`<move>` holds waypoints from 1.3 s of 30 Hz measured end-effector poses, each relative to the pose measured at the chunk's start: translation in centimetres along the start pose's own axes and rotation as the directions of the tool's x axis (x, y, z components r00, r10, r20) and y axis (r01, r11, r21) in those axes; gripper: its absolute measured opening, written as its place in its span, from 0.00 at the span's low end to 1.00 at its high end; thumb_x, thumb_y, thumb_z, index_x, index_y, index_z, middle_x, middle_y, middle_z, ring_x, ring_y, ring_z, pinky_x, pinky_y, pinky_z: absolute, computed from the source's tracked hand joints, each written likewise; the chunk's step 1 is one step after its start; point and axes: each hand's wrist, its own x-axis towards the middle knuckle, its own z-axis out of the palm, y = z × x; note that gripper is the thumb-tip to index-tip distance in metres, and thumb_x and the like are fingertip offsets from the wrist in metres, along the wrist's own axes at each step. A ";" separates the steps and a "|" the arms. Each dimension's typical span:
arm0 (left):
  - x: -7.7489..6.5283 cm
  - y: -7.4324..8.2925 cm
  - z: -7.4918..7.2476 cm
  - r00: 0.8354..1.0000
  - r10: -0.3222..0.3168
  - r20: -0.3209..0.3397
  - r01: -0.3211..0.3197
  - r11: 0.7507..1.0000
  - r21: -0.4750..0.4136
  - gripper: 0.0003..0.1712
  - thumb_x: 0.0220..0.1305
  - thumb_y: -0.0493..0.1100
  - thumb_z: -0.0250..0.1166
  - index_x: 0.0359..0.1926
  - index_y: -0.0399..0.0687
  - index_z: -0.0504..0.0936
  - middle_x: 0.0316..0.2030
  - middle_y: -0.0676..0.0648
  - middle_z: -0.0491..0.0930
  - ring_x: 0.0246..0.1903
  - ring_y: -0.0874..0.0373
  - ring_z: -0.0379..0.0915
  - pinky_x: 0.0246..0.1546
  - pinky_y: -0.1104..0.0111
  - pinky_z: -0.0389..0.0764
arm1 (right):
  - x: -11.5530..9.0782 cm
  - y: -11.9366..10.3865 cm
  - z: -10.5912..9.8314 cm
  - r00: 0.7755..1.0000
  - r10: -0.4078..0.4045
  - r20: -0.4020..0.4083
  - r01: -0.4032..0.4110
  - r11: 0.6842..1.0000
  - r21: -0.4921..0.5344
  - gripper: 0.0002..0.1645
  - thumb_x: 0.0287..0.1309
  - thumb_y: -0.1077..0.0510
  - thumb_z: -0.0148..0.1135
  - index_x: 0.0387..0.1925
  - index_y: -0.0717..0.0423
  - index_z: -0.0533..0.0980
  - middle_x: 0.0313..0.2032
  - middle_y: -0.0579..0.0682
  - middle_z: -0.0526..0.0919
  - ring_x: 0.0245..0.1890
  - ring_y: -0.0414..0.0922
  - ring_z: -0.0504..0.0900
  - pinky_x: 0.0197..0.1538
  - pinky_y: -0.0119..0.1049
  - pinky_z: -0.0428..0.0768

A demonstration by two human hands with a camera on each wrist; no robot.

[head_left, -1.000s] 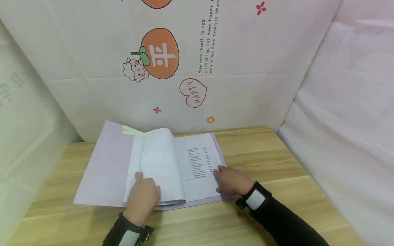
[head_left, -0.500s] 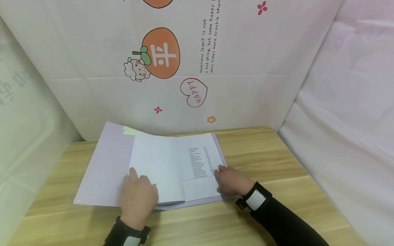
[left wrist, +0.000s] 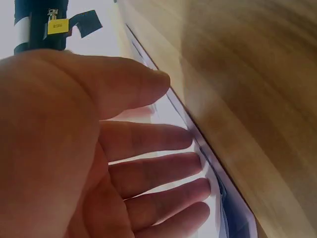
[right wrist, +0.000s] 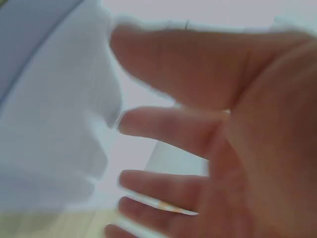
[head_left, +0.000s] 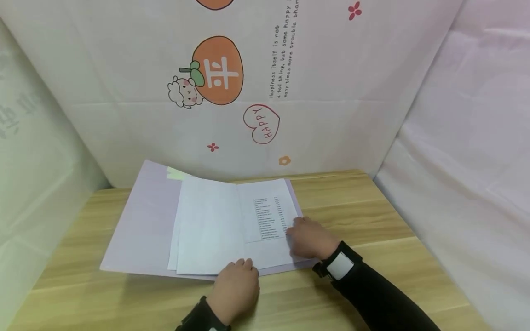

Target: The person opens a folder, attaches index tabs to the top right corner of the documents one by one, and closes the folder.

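Note:
A lilac folder (head_left: pixel 138 230) lies spread open on the table in the head view, with white pages inside it. The left leaf (head_left: pixel 209 225) is blank, and the right page (head_left: pixel 269 253) carries a small printed table. My left hand (head_left: pixel 237 287) is at the lower edge near the fold; its wrist view shows its fingers (left wrist: pixel 153 171) extended over the white sheets, thumb apart. My right hand (head_left: pixel 311 238) rests at the right page's outer edge. In the right wrist view its fingers (right wrist: pixel 166 124) are nearly straight, with a gap below the thumb.
Pale green tabs (head_left: pixel 175 174) show at the folder's top left. The wood-grain table (head_left: pixel 352 202) meets a printed cloth (head_left: pixel 323 124) at the back, and white cloth hangs at both sides. Black bands with devices (head_left: pixel 340 265) sit on the wrists.
The curled leaf has come down flatter on the left side. My left hand has moved right, from the left page to the lower edge near the fold. My right hand has barely moved.

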 end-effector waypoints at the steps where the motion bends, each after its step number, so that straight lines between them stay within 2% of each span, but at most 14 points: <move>1: 0.0 -0.1 0.0 1.000 0.005 -0.004 -0.005 1.000 -0.001 0.14 0.64 0.49 0.65 0.35 0.42 0.86 0.33 0.47 0.79 0.30 0.57 0.71 0.31 0.65 0.75 | 0.4 -0.7 -0.2 0.998 -0.050 -0.033 0.050 0.999 0.019 0.14 0.55 0.55 0.70 0.42 0.57 0.83 0.37 0.48 0.79 0.37 0.45 0.75 0.42 0.40 0.76; 3: -0.1 -0.3 -0.1 1.000 0.015 -0.009 -0.016 1.000 -0.013 0.14 0.63 0.49 0.65 0.34 0.42 0.85 0.32 0.46 0.78 0.31 0.56 0.71 0.31 0.64 0.76 | 1.4 -2.2 -0.4 0.980 -0.177 -0.088 0.182 0.982 0.051 0.06 0.58 0.59 0.66 0.39 0.53 0.83 0.34 0.44 0.78 0.35 0.41 0.76 0.41 0.37 0.76; 5: -0.2 -0.6 -0.1 0.999 0.031 -0.013 -0.031 0.999 -0.020 0.14 0.63 0.49 0.65 0.35 0.41 0.85 0.35 0.45 0.80 0.33 0.54 0.74 0.32 0.63 0.78 | 2.8 -3.9 -0.3 0.947 -0.300 -0.117 0.311 0.945 0.098 0.06 0.62 0.61 0.64 0.40 0.53 0.82 0.36 0.43 0.79 0.37 0.39 0.77 0.43 0.33 0.77; 7: -0.1 -0.8 -0.2 0.999 0.038 -0.004 -0.039 0.998 -0.039 0.15 0.63 0.49 0.65 0.37 0.40 0.86 0.40 0.43 0.82 0.38 0.52 0.78 0.35 0.62 0.80 | 4.6 -5.2 0.2 0.920 -0.372 -0.125 0.387 0.914 0.124 0.08 0.63 0.62 0.61 0.42 0.52 0.83 0.38 0.43 0.80 0.40 0.37 0.78 0.46 0.31 0.77; 8: -0.1 -0.9 -0.2 0.999 0.041 0.003 -0.041 0.998 -0.050 0.16 0.63 0.49 0.65 0.38 0.40 0.86 0.43 0.43 0.83 0.40 0.50 0.79 0.37 0.61 0.81 | 5.5 -5.6 0.5 0.920 -0.374 -0.118 0.388 0.911 0.140 0.09 0.64 0.62 0.60 0.43 0.52 0.83 0.40 0.43 0.80 0.41 0.36 0.78 0.48 0.30 0.77; 11: 0.2 -1.0 -0.3 0.998 0.048 0.035 -0.045 0.996 -0.081 0.18 0.64 0.49 0.65 0.44 0.40 0.87 0.50 0.40 0.83 0.49 0.47 0.79 0.44 0.59 0.82 | 8.7 -5.6 1.2 0.952 -0.290 -0.101 0.304 0.938 0.166 0.13 0.64 0.62 0.59 0.48 0.52 0.82 0.43 0.44 0.79 0.45 0.37 0.77 0.52 0.31 0.75; 15: 0.4 -0.9 -0.2 0.994 0.038 0.099 -0.027 0.994 -0.110 0.18 0.65 0.48 0.64 0.48 0.40 0.86 0.53 0.41 0.81 0.55 0.48 0.77 0.50 0.59 0.80 | 12.7 -4.2 1.6 0.988 -0.140 -0.067 0.149 0.977 0.150 0.20 0.64 0.62 0.58 0.57 0.54 0.77 0.54 0.48 0.77 0.56 0.44 0.75 0.61 0.38 0.71; 18: 0.4 -0.8 -0.2 0.991 0.018 0.135 -0.001 0.993 -0.121 0.19 0.65 0.48 0.64 0.49 0.40 0.86 0.55 0.42 0.80 0.57 0.48 0.76 0.52 0.59 0.78 | 15.6 -3.2 1.9 0.997 -0.062 -0.037 0.066 0.992 0.111 0.26 0.65 0.60 0.58 0.65 0.53 0.72 0.63 0.48 0.74 0.63 0.49 0.70 0.64 0.44 0.69; 20: 0.4 -0.8 -0.1 0.989 0.012 0.144 0.005 0.993 -0.120 0.19 0.66 0.48 0.63 0.49 0.40 0.86 0.56 0.42 0.80 0.57 0.48 0.75 0.53 0.59 0.78 | 17.3 -2.8 2.0 0.999 -0.026 -0.025 0.028 0.996 0.084 0.29 0.65 0.59 0.58 0.68 0.51 0.70 0.66 0.47 0.71 0.64 0.51 0.69 0.63 0.48 0.70; 24: 0.3 -0.8 -0.1 0.989 0.025 0.144 -0.008 0.993 -0.119 0.18 0.66 0.47 0.63 0.50 0.41 0.86 0.57 0.42 0.80 0.57 0.48 0.75 0.54 0.59 0.77 | 19.4 -2.6 1.7 1.000 0.019 -0.013 -0.019 1.000 -0.016 0.30 0.67 0.59 0.56 0.70 0.48 0.67 0.70 0.44 0.66 0.65 0.54 0.67 0.59 0.54 0.72; 28: 0.4 -0.9 -0.3 0.990 0.042 0.135 -0.026 0.992 -0.124 0.18 0.66 0.48 0.64 0.50 0.42 0.86 0.56 0.42 0.80 0.57 0.48 0.75 0.53 0.59 0.78 | 20.2 -2.7 1.5 0.998 0.055 -0.008 -0.055 0.991 -0.124 0.31 0.71 0.58 0.51 0.73 0.47 0.64 0.74 0.44 0.59 0.65 0.56 0.65 0.56 0.54 0.74; 32: 0.3 -1.0 -0.6 0.988 0.043 0.147 -0.024 0.992 -0.127 0.21 0.65 0.50 0.65 0.51 0.41 0.86 0.57 0.41 0.79 0.58 0.47 0.74 0.51 0.58 0.79 | 19.7 -3.2 1.6 0.999 0.037 -0.007 -0.038 0.989 -0.145 0.29 0.73 0.56 0.49 0.73 0.50 0.63 0.74 0.46 0.59 0.66 0.55 0.65 0.57 0.52 0.74; 34: 0.2 -1.1 -0.6 0.988 0.038 0.151 -0.019 0.992 -0.128 0.22 0.64 0.51 0.66 0.52 0.40 0.85 0.58 0.40 0.78 0.59 0.47 0.74 0.50 0.57 0.80 | 18.8 -3.6 1.6 1.000 -0.008 -0.008 0.007 0.989 -0.151 0.28 0.74 0.57 0.49 0.72 0.53 0.64 0.73 0.48 0.61 0.67 0.55 0.66 0.59 0.51 0.74; 39: -0.1 -1.9 -0.3 0.986 0.027 0.163 -0.006 0.992 -0.130 0.25 0.64 0.53 0.67 0.54 0.39 0.84 0.59 0.38 0.77 0.60 0.45 0.72 0.49 0.55 0.80 | 14.4 -5.1 1.6 0.988 -0.155 0.016 0.155 0.971 -0.184 0.30 0.71 0.59 0.54 0.72 0.59 0.64 0.72 0.54 0.62 0.68 0.52 0.65 0.63 0.46 0.71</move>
